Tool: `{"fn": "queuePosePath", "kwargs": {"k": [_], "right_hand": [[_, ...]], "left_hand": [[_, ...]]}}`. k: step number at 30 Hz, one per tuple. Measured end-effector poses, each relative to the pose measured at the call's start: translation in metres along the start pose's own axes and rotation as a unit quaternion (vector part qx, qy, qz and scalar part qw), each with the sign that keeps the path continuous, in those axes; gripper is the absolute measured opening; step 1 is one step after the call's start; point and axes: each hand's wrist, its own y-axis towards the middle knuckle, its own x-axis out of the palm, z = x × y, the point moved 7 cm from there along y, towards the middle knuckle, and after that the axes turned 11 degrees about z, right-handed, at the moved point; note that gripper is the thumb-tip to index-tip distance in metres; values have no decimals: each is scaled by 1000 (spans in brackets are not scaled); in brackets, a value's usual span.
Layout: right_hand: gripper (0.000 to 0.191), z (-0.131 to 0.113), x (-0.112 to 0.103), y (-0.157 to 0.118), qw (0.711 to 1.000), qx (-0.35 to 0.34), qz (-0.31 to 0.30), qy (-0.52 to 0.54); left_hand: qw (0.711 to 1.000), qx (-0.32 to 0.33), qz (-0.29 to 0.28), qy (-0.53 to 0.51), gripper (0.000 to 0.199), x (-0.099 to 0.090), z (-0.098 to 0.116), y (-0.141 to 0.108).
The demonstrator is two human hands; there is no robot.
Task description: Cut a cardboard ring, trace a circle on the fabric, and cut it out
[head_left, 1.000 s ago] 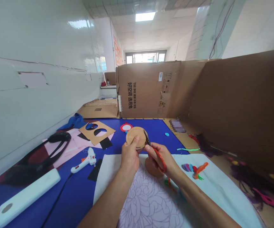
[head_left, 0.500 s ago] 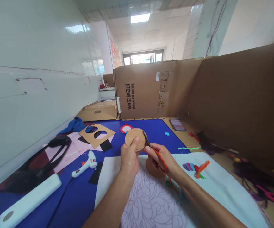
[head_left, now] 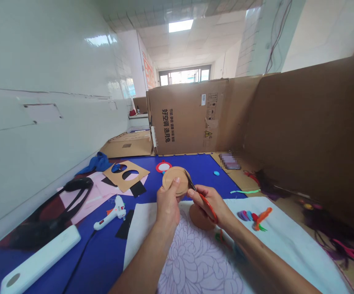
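Note:
My left hand (head_left: 168,204) grips a tan cardboard disc (head_left: 172,176), thumb pressed on its face. A curved line runs near the disc's rim. In my right hand (head_left: 209,204) is a pair of scissors (head_left: 207,206) with orange handles, its dark blades at the disc's right edge. Another brown disc (head_left: 197,218) lies on the white cloth below my right hand. Purple flower outlines cover the middle of that cloth (head_left: 195,261). Part of the second disc is hidden behind the hand and scissors.
A white glue gun (head_left: 111,214) with a cord lies at left, near a white bar-shaped device (head_left: 42,261). Behind are a tan sheet with round holes (head_left: 120,185) and a red-rimmed round piece (head_left: 164,166). Coloured craft bits (head_left: 252,216) lie right. Cardboard walls (head_left: 189,122) stand behind.
The view has shifted very slightly. Both hands, the disc and the scissors keep nearly the same pose, with the blades still at the disc's right edge.

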Motion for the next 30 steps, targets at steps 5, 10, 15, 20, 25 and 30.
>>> {"fn": "queuePosePath", "kwargs": {"k": [5,10,15,20,25,30], "right_hand": [[63,2,-1,2,1000,10,4,-11],[64,3,-4,3,1000,10,5,-23],[62,4,-4,3,1000,6,4,-29],[63,6,-3,4,1000,7,8,-30],[61,5,-6,6,999,-5,13,-33],[61,-1,-9,6,998,-30,13,-49]], "left_hand": [[1000,-3,0,4,39,0,1,0],[1000,-9,-3,4,38,0,2,1],[1000,-6,-1,-2,36,0,2,2],[1000,-7,-10,-2,40,0,0,2],[1000,-1,-10,5,45,0,-1,3],[1000,6,-5,5,47,-1,-1,2]]}}
